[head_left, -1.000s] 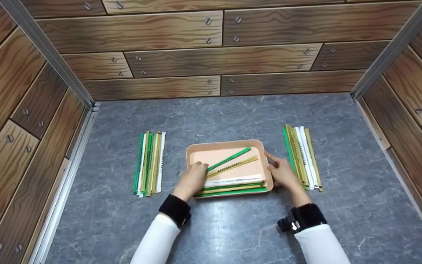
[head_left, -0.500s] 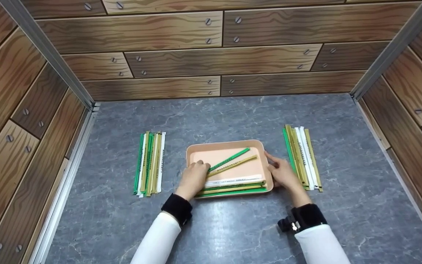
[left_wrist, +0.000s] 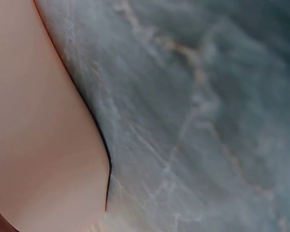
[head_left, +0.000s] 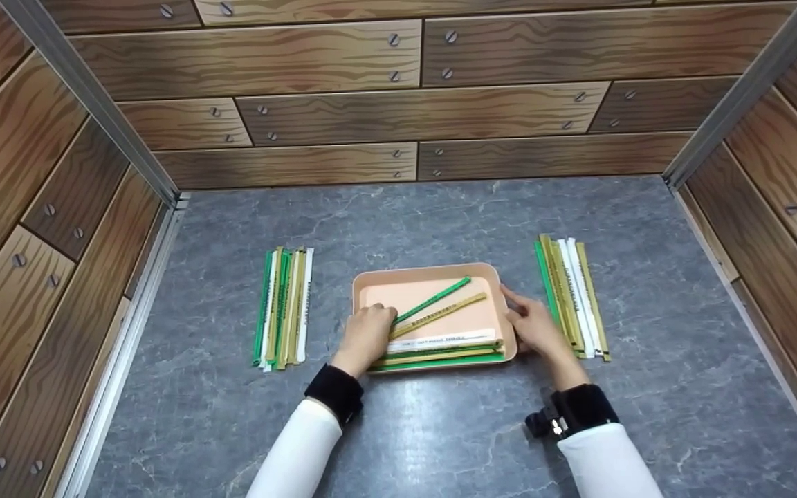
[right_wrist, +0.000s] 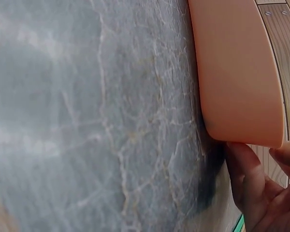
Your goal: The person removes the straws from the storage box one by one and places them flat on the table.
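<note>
A peach-coloured tray [head_left: 423,270] rests on the grey table, several long, thin stick packets inside it. Over the tray's left rim reaches my left hand [head_left: 369,337], its curled fingers at the near end of a slanting green stick packet [head_left: 434,299], whose lower end they hide. Just below it a gold stick packet [head_left: 443,315] slants up to the right. White, gold and green packets lie along the tray's near side. My right hand [head_left: 535,325] grips the tray's right end; the right wrist view has fingers [right_wrist: 246,164] at its underside and a fingertip by the rim.
To the left lies a row of green, gold and white stick packets [head_left: 282,308]. A similar row of packets [head_left: 570,297] lies on the right, close to my right hand. Wood-patterned walls [head_left: 412,114] close off the back and both sides.
The left hand has shifted slightly to the right, and the green packet's far end has moved a little left. The right hand and the tray stay put.
</note>
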